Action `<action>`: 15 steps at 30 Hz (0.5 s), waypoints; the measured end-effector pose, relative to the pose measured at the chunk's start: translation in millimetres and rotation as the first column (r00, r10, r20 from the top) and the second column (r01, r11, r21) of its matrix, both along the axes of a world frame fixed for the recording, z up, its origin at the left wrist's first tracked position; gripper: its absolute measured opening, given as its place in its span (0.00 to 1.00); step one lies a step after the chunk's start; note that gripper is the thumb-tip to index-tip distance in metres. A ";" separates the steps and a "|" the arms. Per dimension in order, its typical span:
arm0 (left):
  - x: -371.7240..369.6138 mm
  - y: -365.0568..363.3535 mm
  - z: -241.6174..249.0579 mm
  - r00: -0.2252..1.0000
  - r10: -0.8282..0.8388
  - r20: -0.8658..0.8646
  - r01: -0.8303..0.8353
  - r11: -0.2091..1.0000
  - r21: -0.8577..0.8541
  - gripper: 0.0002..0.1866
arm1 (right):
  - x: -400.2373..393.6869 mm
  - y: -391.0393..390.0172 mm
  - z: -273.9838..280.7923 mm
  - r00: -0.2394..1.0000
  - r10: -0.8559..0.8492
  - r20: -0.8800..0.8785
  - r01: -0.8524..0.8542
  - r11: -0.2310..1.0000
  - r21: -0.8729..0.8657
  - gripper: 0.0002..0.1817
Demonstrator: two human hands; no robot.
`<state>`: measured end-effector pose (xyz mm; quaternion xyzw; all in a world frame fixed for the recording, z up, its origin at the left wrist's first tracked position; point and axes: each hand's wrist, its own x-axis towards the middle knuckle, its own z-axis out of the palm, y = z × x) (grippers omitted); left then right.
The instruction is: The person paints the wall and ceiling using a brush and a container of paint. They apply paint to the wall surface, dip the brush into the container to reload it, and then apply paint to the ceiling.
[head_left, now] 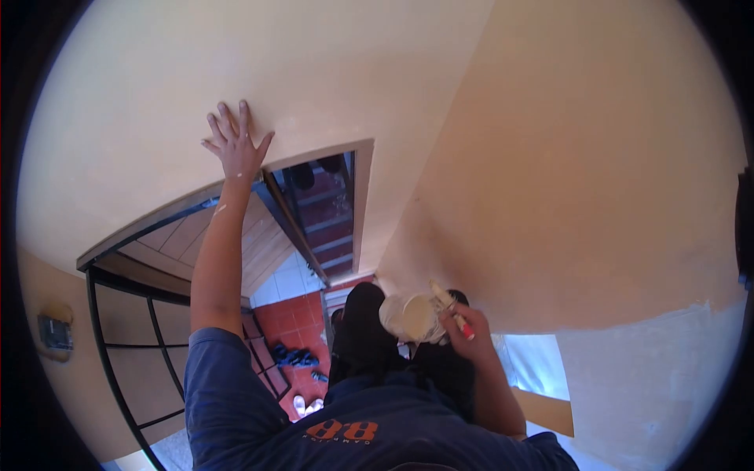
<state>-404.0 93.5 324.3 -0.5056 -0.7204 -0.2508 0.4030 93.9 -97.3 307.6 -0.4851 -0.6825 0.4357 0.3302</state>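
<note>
My left hand (234, 144) is stretched up and pressed flat on the cream wall (330, 71) above a doorway, fingers spread, holding nothing. My right hand (465, 328) is low near my knees, gripping a paintbrush (449, 302) with a red handle. The brush's bristles rest over a small container of cream paint (410, 317), which sits against my dark trousers. My arms come out of a dark blue shirt (361, 428) with orange print.
Below are an open wooden door with a black frame (157, 259), red floor tiles (294, 318) with shoes and sandals on them, and steps seen through the doorway (326, 212). At right, the wall (597, 173) meets a paler painted patch (660, 377).
</note>
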 end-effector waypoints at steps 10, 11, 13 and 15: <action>-5.8 -0.2 -2.4 0.992 -0.126 0.011 0.126 0.992 0.007 0.54 | 4.4 65.0 17.6 0.998 -0.058 0.027 0.052 0.980 0.190 0.04; -9.2 -0.3 -3.4 0.992 -0.126 0.005 0.126 0.992 -0.021 0.55 | 1.0 71.9 38.0 0.998 -0.033 0.055 0.025 0.989 0.147 0.04; -9.2 2.3 -6.2 0.993 -0.117 0.002 0.117 0.993 -0.009 0.53 | -2.2 85.5 48.2 0.997 -0.049 0.057 0.043 0.993 0.110 0.06; -9.7 4.6 -6.1 0.993 -0.115 0.006 0.115 0.993 -0.033 0.57 | -2.2 99.7 51.4 0.993 -0.055 0.105 0.043 0.993 0.114 0.07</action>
